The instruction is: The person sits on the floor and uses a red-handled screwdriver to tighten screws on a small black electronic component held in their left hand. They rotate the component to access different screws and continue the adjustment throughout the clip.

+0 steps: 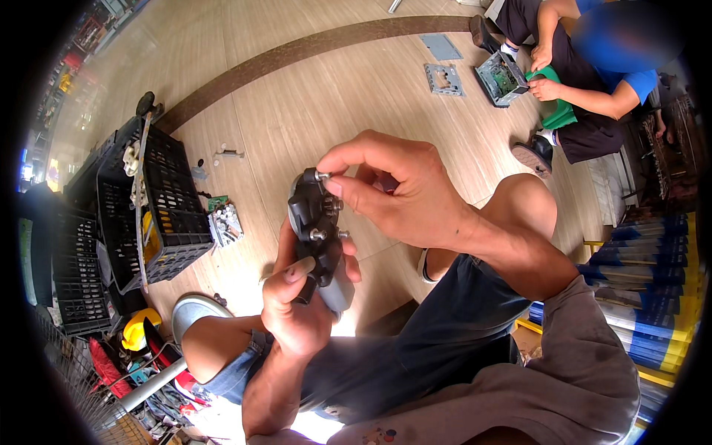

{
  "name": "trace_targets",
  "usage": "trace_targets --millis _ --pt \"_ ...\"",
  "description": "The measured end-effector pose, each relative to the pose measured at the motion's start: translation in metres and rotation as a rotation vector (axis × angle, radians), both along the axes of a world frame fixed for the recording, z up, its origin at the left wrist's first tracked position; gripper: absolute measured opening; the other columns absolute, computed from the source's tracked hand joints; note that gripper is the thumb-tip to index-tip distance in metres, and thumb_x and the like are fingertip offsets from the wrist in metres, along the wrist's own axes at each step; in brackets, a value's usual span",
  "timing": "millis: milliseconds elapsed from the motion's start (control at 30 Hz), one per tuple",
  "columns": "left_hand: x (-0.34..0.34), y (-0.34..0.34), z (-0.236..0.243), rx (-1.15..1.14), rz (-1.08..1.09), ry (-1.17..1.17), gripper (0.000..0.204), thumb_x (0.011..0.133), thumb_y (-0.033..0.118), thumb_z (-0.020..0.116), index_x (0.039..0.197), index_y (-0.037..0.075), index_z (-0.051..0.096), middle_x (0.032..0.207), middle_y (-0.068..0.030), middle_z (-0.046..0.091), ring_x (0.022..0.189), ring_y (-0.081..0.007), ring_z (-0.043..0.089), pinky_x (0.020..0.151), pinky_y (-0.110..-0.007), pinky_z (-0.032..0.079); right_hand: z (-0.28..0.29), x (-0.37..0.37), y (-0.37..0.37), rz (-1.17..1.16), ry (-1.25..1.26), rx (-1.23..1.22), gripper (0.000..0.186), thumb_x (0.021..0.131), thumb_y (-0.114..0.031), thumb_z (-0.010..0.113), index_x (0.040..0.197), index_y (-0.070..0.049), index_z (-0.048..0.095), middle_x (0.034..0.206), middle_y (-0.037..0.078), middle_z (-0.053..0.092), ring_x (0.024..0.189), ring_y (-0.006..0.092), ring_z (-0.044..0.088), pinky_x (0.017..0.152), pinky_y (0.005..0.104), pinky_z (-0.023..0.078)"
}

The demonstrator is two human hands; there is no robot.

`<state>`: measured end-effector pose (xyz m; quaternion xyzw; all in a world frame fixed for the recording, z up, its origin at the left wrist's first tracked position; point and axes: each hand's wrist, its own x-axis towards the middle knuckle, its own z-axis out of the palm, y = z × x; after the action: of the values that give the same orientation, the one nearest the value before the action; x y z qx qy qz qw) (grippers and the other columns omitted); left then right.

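Note:
My left hand (300, 311) grips a black plastic device (308, 211) with a grey lower section (339, 289), holding it upright over my lap. The thumb presses along its near side, and the fingers wrap behind it. Several silvery metal studs, possibly screws, stick out of its right side. At its top end, my right hand (404, 189) pinches a small silvery screw-like pin (322, 176) between thumb and forefinger. The pin touches the black plastic; whether it is seated in a hole cannot be made out.
On the left stand black plastic crates (174, 200), with a small circuit board assembly (225, 224) beside them. A co-worker (593, 104) sits at the upper right, handling a green piece (556, 111) by an opened metal box (502, 78). Metal plates (444, 79) lie nearby. Blue-and-yellow packages (653, 289) are stacked right.

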<state>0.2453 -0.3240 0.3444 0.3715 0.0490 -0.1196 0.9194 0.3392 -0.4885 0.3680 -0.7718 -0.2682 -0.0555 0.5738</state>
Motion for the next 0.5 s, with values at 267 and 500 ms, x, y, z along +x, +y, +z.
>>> trace_targets --millis 267,500 --pt "0.0 0.0008 0.0018 0.052 -0.001 0.036 0.085 0.08 0.038 0.057 0.151 0.0 0.03 0.11 -0.0188 0.064 0.09 -0.0248 0.062 0.085 -0.035 0.049 0.0004 0.0 -0.0014 -0.017 -0.039 -0.012 0.016 0.088 -0.003 0.074 0.104 -0.005 0.071 0.087 0.003 0.071 0.069 0.0078 0.065 0.056 0.0224 0.048" --pt "0.0024 0.0015 0.0027 0.073 -0.023 0.049 0.089 0.075 0.033 0.059 0.152 0.0 0.029 0.115 -0.0198 0.062 0.095 -0.0253 0.061 0.09 -0.036 0.048 -0.0011 0.0009 -0.004 -0.033 -0.083 -0.045 0.013 0.088 -0.007 0.075 0.1 -0.005 0.072 0.084 0.005 0.071 0.071 0.0105 0.067 0.057 0.0238 0.05"
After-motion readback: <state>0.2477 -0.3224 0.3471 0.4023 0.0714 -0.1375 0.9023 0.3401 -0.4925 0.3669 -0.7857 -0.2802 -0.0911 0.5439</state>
